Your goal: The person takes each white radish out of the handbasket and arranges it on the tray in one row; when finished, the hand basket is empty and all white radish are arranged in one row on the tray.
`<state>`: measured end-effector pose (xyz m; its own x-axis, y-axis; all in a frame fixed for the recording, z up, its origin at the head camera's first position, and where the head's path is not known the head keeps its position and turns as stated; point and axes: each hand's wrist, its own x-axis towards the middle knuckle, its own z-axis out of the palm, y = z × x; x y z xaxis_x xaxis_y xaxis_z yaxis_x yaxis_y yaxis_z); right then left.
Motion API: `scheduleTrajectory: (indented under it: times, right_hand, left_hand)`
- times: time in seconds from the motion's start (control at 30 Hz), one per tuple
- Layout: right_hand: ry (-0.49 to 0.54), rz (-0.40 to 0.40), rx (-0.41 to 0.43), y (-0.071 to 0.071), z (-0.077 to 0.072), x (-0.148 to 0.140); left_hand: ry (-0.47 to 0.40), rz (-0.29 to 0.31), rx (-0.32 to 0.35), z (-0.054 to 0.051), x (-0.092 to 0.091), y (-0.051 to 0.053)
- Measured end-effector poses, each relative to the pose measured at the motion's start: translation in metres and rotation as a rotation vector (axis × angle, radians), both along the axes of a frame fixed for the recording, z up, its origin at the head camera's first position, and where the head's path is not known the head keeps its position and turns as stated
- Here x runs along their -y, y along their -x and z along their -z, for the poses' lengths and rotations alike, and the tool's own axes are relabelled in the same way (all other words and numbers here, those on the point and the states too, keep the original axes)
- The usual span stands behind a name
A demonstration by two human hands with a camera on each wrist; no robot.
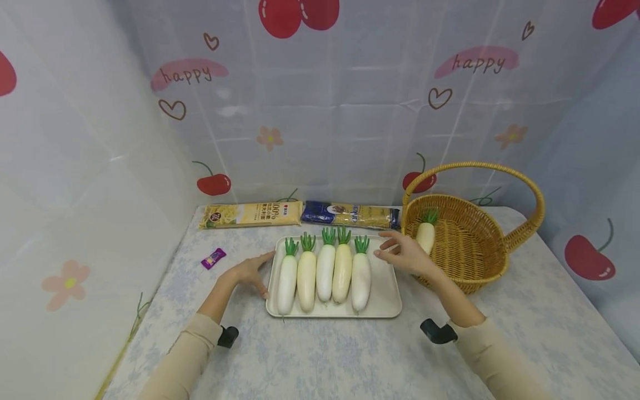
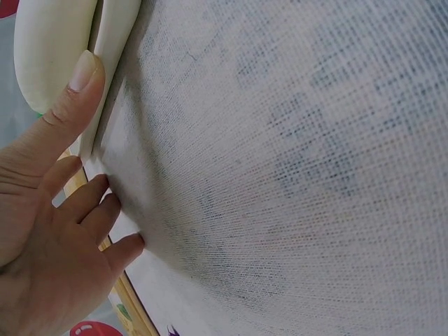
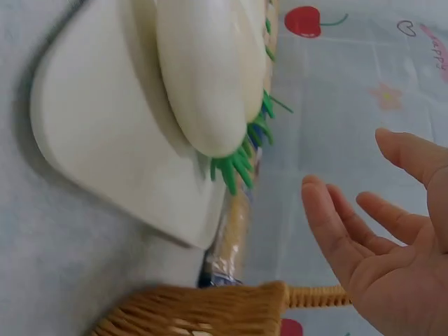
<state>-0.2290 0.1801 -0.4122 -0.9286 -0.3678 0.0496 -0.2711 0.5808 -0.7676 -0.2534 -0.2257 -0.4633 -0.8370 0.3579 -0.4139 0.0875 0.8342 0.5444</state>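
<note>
A cream rectangular tray (image 1: 385, 291) lies on the table with several white radishes (image 1: 361, 283) side by side on it, their green tops pointing away from me. My left hand (image 1: 250, 271) is at the tray's left edge, its thumb against the rim and its fingers spread along the side in the left wrist view. Over the tray's upper right corner hovers my right hand (image 1: 407, 254), fingers loosely bent and holding nothing. Just right of it, one more white radish (image 1: 425, 238) leans inside a wicker basket (image 1: 492, 273).
Behind the tray lie a yellow pasta packet (image 1: 252, 214) and a blue pasta packet (image 1: 350, 215). A small purple wrapper (image 1: 213, 258) rests at the left. The basket's tall handle (image 1: 537, 203) arches up at the right, and a printed curtain (image 1: 325, 128) hangs behind the table.
</note>
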Motion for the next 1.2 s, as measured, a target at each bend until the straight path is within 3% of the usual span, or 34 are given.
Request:
scheduleTrajectory:
  times: [0.17, 0.33, 0.57, 0.7, 0.9, 1.2]
  right_hand:
    - [0.009, 0.052, -0.098, 0.016, -0.026, -0.032]
    - [-0.065, 0.154, -0.003, 0.039, -0.043, -0.067]
    - [-0.176, 0.155, 0.082, 0.067, -0.054, -0.098]
    - [-0.218, 0.115, 0.136, 0.08, -0.053, -0.106]
    - [-0.326, 0.078, 0.134, 0.09, -0.047, -0.11]
    - [-0.299, 0.042, 0.372, 0.095, -0.029, -0.111]
  left_hand:
    - [-0.003, 0.007, 0.0, 0.0, 0.0, 0.0]
    - [-0.008, 0.004, -0.004, 0.0, 0.0, 0.0]
    - [0.001, -0.003, -0.006, 0.001, 0.0, 0.0]
    - [-0.002, -0.005, -0.007, 0.001, 0.0, 0.001]
    - [0.005, -0.001, -0.012, 0.0, -0.001, 0.0]
    - [-0.002, -0.007, -0.002, 0.0, -0.001, 0.0]
